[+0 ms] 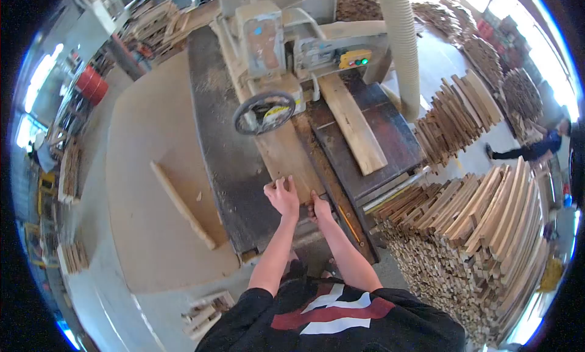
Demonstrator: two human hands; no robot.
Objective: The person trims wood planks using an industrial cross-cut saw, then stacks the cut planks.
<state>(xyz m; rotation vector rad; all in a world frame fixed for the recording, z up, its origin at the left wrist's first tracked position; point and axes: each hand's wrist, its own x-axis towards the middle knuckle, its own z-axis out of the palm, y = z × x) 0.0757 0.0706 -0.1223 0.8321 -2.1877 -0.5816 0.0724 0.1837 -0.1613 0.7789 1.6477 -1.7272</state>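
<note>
A wide wooden board lies flat on the dark machine table, its far end running in under the woodworking machine. My left hand grips it near its left edge, fingers bent over the top face. At the board's near right corner, my right hand pinches the end with the thumb on top; its other fingers are partly hidden. A black handwheel stands above the board's far part. To the right, a second, narrower board rests on the dark side table, apart from both hands.
Tall stacks of wooden strips stand at my right. A ribbed hose comes down beside the machine, near a yellow control box with lit green buttons. One loose strip lies on the brown panel at left. A person is far right.
</note>
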